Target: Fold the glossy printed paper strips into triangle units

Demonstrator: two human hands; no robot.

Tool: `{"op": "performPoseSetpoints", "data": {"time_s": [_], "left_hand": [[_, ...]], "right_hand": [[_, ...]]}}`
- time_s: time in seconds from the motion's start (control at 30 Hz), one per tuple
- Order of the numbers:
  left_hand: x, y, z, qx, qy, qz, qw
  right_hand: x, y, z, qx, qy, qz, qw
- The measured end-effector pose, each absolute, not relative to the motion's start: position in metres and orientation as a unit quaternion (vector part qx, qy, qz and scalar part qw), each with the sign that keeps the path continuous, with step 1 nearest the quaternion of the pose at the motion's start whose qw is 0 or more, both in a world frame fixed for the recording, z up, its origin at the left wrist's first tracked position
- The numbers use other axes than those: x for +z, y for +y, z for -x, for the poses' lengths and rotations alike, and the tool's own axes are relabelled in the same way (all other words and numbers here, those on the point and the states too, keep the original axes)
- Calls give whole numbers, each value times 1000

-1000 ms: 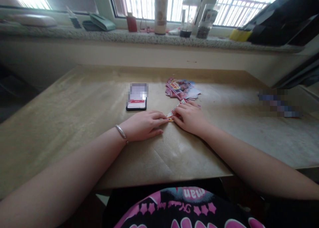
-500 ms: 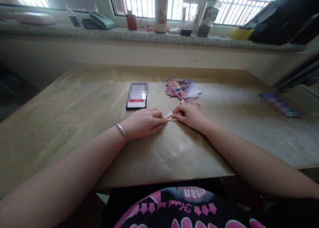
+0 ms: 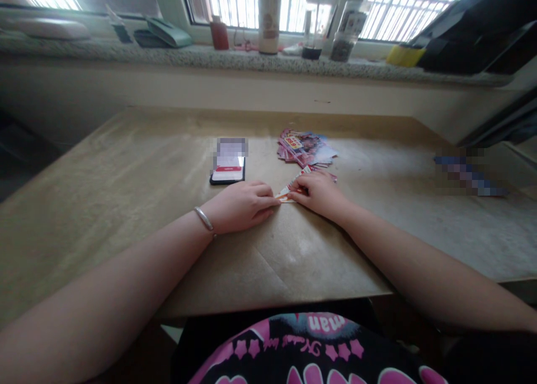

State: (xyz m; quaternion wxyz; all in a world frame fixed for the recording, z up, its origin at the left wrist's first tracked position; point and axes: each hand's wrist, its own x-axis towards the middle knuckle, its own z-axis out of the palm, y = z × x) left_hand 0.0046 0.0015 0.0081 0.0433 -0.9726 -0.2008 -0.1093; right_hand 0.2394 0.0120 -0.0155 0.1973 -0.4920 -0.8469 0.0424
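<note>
A narrow folded strip of printed paper (image 3: 283, 194), white with orange and red, lies slantwise on the table between my hands. My left hand (image 3: 247, 205), palm down with a silver bangle at the wrist, presses its fingertips on the paper's left tip. The thumb side is partly hidden. My right hand (image 3: 321, 193) pinches the same paper farther along with curled fingers, covering its middle. Just beyond the right hand lies a loose pile of colourful printed papers (image 3: 304, 149). A phone (image 3: 229, 171) with a lit screen rests beyond my left hand.
The tan-covered table (image 3: 126, 177) reaches back to the wall below the window. A blurred bluish item (image 3: 470, 177) lies at the right. Along the stone sill (image 3: 235, 60) stand a red bottle (image 3: 219, 33), a tall cylinder (image 3: 269, 20) and a clear container (image 3: 346, 32).
The view has shifted very slightly. Both hands keep nearly the same place on the paper, and the pile and phone lie as before.
</note>
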Motion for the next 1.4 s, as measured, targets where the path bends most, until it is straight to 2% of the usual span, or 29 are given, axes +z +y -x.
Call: {"op": "performPoseSetpoints", "data": {"time_s": [0.63,1.4], "left_hand": [[8,3,-10,-117,-192,972,64],[16,3,-3,-92,-206,974,-5]], "right_hand": [[-10,8,-236,46,-840,511,179],[-13,9,-238,54,-840,505,190]]}}
